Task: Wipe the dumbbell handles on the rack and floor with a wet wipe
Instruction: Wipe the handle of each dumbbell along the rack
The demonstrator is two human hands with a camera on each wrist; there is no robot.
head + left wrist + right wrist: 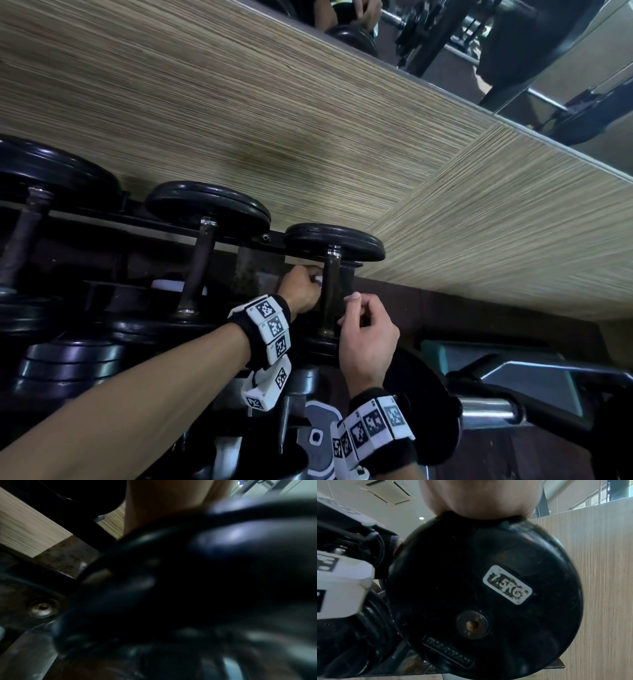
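Note:
The rightmost black dumbbell lies on the rack, its dark handle [330,294] running from the far plate [335,241] toward me. My left hand [301,287] sits just left of the handle's upper part with its fingers curled. It pinches a small pale bit, seemingly the wet wipe [319,280], against the bar. My right hand [363,329] is just right of the handle, fingers loosely curled, with nothing seen in them. In the right wrist view the near plate [488,588], labelled 7.5KG, fills the frame and hides the fingers. The left wrist view is dark and blurred.
Two more dumbbells [202,267] [20,253] lie on the rack to the left, with stacked plates [68,363] below. A wood-grain wall panel [308,120] stands right behind the rack, with a mirror [513,51] above it. A bench frame [513,373] sits at lower right.

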